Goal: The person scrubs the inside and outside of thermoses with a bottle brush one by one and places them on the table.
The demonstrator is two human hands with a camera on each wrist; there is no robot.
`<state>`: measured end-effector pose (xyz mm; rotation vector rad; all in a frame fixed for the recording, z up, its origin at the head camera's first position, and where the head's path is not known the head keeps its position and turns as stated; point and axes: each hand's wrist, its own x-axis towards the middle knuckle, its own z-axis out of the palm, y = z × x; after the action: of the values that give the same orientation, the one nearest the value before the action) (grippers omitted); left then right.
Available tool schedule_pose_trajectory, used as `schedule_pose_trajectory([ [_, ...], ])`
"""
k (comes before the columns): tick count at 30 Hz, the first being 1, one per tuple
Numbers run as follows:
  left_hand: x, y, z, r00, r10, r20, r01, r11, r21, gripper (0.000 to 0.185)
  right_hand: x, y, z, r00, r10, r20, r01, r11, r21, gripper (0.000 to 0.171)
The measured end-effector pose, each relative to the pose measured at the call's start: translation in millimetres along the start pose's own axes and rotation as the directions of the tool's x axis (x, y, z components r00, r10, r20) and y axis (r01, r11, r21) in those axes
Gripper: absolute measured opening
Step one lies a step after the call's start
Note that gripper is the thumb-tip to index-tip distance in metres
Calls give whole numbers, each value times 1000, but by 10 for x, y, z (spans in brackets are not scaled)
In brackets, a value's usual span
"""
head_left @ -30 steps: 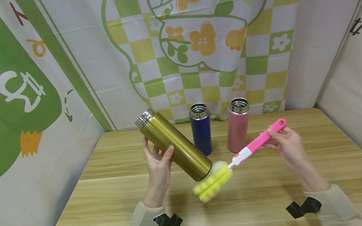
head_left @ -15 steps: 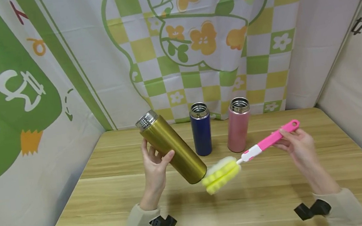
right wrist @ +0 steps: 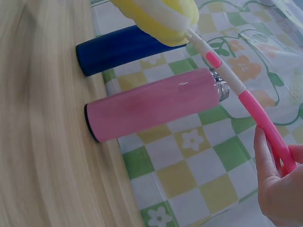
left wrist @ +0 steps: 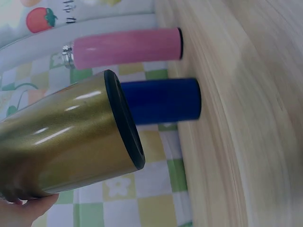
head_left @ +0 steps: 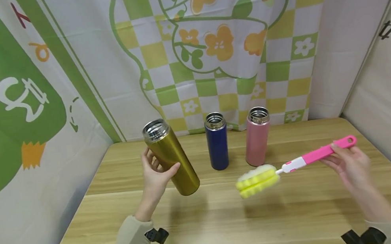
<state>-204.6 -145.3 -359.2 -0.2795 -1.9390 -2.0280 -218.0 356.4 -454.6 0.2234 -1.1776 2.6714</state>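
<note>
My left hand (head_left: 156, 177) grips a gold thermos bottle (head_left: 172, 156) around its body, the open steel mouth tilted up and to the left. In the left wrist view the dark base of the gold bottle (left wrist: 71, 137) hangs above the table, with fingers showing under its side. My right hand (head_left: 352, 165) pinches the pink handle of a bottle brush (head_left: 322, 153) near its end. The brush's yellow and white sponge head (head_left: 257, 181) points left over the table, apart from the gold bottle. Across the right wrist view the brush (right wrist: 255, 109) slants, thumb and fingers around its handle.
A blue bottle (head_left: 217, 145) and a pink bottle (head_left: 256, 141) stand upright and lidless toward the back of the wooden table (head_left: 228, 230). Behind the table's far edge hangs a patterned cloth (head_left: 221, 63); more cloth (head_left: 9, 90) walls the sides.
The gold bottle has moved left and turned more upright, its mouth now facing me more. My right hand has carried the brush to the right, away from the bottle.
</note>
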Motion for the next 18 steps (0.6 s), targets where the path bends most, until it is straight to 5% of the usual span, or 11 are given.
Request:
schedule_pose_trajectory([
  [3,50,-6,-54,1000,3,18,-4,998,62,86,-197,-180,290,998,61,-22,-61,998,5,18],
  [6,109,-37,-104,1000,15,21,-17,994,106,86,-292,-218,334,998,31,-49,-34,998,-58,16],
  [12,251,-181,-202,998,55,-35,-47,979,198,86,-486,-351,684,999,46,-25,-44,998,54,14],
  [14,299,-236,-238,995,70,-66,-53,972,230,86,-462,-346,568,998,55,-16,-54,996,65,15],
  [18,375,-346,-311,991,80,-111,-46,960,276,86,-264,-179,-150,1000,10,-9,-10,1000,-6,19],
])
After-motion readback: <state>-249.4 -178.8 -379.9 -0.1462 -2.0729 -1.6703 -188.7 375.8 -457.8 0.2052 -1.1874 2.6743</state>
